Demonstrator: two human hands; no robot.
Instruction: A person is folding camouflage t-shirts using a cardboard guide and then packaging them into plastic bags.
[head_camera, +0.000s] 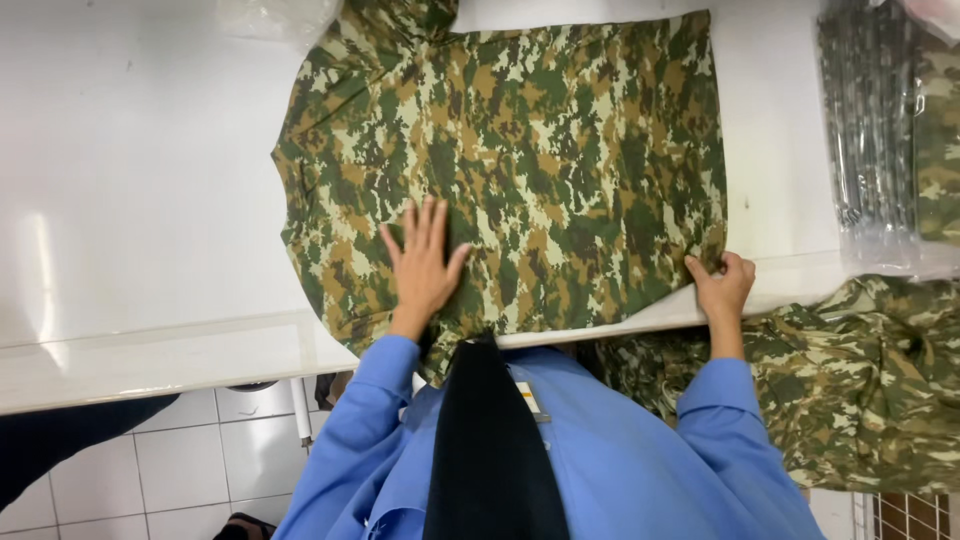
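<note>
Camouflage shirt (540, 150), green, tan and brown, spread flat on white table (140, 200), its lower edge at the table's near rim. Left hand (423, 262): open, palm down, fingers spread, pressing the shirt near that edge. Right hand (722, 285): closed, pinching the shirt's lower right corner. Clear-bagged camouflage stack (885, 130) at the table's far right. Loose camouflage pile (860, 380) below the table edge, right of the person. Blue sleeves; white tiled floor (190, 470) beneath.
</note>
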